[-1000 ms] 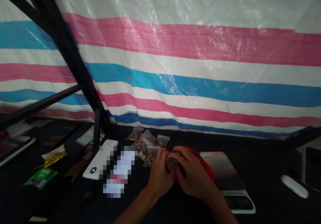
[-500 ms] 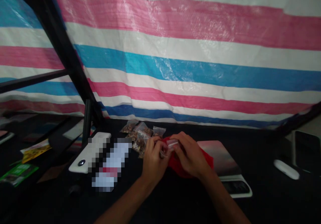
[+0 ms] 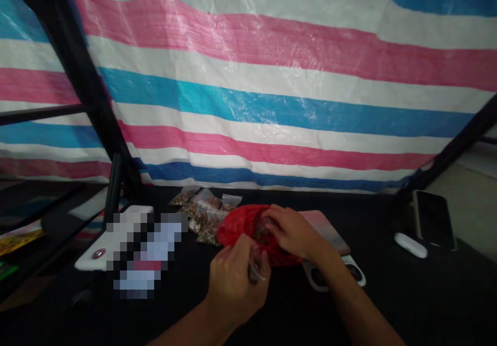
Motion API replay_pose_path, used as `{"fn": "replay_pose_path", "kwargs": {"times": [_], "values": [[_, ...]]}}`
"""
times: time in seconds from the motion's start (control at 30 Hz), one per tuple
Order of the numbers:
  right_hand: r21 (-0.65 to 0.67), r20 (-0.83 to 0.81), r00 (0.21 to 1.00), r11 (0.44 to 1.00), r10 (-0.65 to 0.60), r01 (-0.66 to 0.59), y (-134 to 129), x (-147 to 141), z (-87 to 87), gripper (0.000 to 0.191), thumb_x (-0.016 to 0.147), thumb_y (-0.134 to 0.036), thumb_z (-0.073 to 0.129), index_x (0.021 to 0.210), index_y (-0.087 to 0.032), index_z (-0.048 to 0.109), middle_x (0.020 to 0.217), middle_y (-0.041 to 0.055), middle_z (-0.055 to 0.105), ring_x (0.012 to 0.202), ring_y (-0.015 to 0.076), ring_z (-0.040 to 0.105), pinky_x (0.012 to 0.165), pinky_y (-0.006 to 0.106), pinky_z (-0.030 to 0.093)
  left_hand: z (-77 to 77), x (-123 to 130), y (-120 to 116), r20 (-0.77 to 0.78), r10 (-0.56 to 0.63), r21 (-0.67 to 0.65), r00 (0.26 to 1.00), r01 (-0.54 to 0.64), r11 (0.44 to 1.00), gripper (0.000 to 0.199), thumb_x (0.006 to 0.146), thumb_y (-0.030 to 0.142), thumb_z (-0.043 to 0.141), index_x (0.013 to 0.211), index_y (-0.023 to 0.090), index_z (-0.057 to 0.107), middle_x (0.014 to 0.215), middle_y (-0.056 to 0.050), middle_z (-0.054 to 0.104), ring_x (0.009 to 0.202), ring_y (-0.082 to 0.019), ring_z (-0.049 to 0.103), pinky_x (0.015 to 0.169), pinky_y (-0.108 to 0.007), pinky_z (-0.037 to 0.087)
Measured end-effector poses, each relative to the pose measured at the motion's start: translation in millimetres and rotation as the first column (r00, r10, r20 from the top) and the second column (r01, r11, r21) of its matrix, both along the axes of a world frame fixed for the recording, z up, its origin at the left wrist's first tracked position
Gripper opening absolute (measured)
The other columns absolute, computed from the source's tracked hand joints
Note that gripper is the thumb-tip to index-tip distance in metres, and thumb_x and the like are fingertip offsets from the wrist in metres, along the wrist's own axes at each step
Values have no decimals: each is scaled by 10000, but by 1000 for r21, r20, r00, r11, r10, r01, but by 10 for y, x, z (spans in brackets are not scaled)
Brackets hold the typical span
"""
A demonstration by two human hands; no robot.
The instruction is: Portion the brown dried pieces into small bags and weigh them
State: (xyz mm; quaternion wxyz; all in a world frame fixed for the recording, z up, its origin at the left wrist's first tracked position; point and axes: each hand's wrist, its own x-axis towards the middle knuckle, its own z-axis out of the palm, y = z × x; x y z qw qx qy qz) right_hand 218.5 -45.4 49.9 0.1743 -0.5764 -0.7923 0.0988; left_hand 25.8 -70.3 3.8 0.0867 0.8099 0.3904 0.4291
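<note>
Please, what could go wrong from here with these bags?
The right hand grips the red plastic bag near its mouth, so the brown pieces inside could perhaps spill onto the black table. The small clear bag might slip from the left hand. The filled zip bags sit close by and could get knocked.

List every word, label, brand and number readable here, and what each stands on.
No text can be read.
Pixelated white package: blurred out, unreadable.
Yellow packet at the left edge: print too small and blurred.
Green packet below it: too cut off to read.
</note>
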Motion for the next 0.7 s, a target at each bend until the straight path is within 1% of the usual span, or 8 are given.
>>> {"fn": "replay_pose_path", "kwargs": {"times": [0.03,0.1,0.2,0.27,0.4,0.5,0.6,0.7], "values": [[-5,1,1000,1000,-6,6,-6,-8,-3,251,886,-94,540,1055,-216,681,1067,42,679,948,199,633,868,321,395,-31,29,-42,-19,-25,-97,1000,23,995,163,895,236,556,779,253,443,613,52,549,492,-152,549,527,-296,340],[-26,-9,1000,1000,0,0,-11,-18,-5,282,844,-66,566,1041,-231,682,1087,28,676,925,186,636,850,309,400,-91,72,-51,1,-31,-293,1000,30,956,151,904,277,556,800,254,451,635,49,573,506,-157,572,521,-286,345],[-60,-75,997,997,35,-40,-15,-30,-15,349,758,-7,585,1003,-238,680,1068,8,679,857,157,636,783,272,417,-132,89,88,162,36,-465,986,44,884,171,909,346,574,823,251,461,710,32,600,608,-171,607,583,-280,414],[-66,-136,989,996,49,-58,-25,-41,-29,348,743,-13,597,1005,-230,670,1025,8,683,829,153,635,743,258,427,-138,78,223,282,83,-489,956,68,869,180,882,354,607,845,243,471,760,20,602,671,-178,605,634,-290,448],[-97,-232,972,993,45,-69,-62,-52,-53,300,740,-58,642,988,-225,624,900,-11,688,764,156,626,668,247,429,-192,53,439,431,118,-466,895,109,878,219,792,300,667,859,228,471,790,25,563,716,-169,571,673,-292,455],[-127,-270,962,989,37,-74,-78,-35,-62,269,732,-51,631,929,-230,590,851,-27,694,731,150,620,627,233,422,-252,46,515,553,77,-479,830,241,844,219,742,206,636,841,231,442,761,48,519,684,-141,540,647,-265,454],[-135,-293,955,988,32,-75,-75,-5,-73,309,725,-15,584,943,-234,588,896,-20,717,779,160,647,657,233,453,-278,37,538,620,11,-472,784,362,804,241,689,109,573,836,233,428,749,57,493,666,-123,511,621,-238,443],[-130,-341,939,986,52,-102,-59,12,-107,436,712,32,534,1045,-240,607,1008,-2,738,884,177,684,750,259,501,-275,28,543,613,-21,-448,790,369,815,272,634,50,524,827,226,448,770,44,493,709,-128,514,664,-244,454]]}}
